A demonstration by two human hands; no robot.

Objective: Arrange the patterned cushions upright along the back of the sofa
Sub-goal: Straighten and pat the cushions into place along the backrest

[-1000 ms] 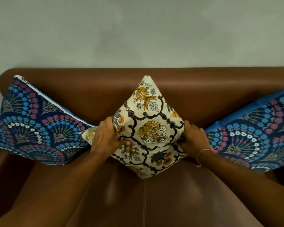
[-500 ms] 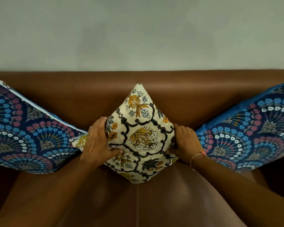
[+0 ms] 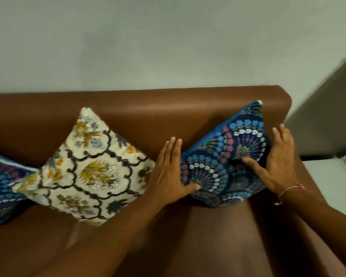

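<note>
Both hands lie flat and spread on the right blue fan-patterned cushion (image 3: 226,156) — the left hand (image 3: 168,176) against its left edge with the thumb on the lower front, the right hand (image 3: 278,162) on its right side with the thumb across the face; neither is closed into a grip. A thin bracelet (image 3: 288,189) circles the right wrist. That cushion stands on one corner against the back of the brown sofa (image 3: 168,108). Just left, the cream floral cushion (image 3: 88,166) leans likewise, and another blue cushion (image 3: 0,184) shows at the left edge. No writing or label is readable anywhere.
</note>
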